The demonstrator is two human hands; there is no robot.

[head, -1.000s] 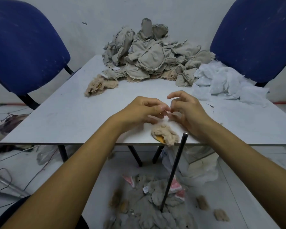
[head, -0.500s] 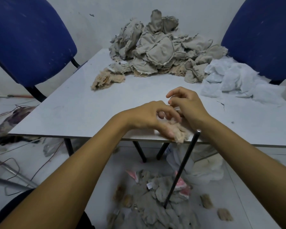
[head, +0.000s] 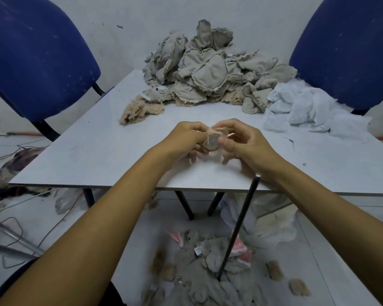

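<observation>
Both my hands hold a small beige fabric piece [head: 212,142] just above the white table [head: 97,155]. My left hand [head: 186,138] grips its left side with curled fingers. My right hand [head: 241,142] pinches its right side between thumb and fingers. The piece is bunched, with a greyish inner face and a few loose threads showing between the hands. Most of it is hidden by my fingers.
A heap of grey-beige fabric pieces [head: 208,71] fills the table's far end, with a tan fuzzy scrap [head: 139,111] at its left and white stuffing [head: 314,109] at right. A black rod [head: 241,224] leans on the near edge. Blue chairs [head: 35,56] flank the table. More pieces [head: 208,268] litter the floor.
The fuzzy piece that lay at the table's near edge is now lifted off the surface and held between both hands, farther from the edge. The camera has tilted slightly.
</observation>
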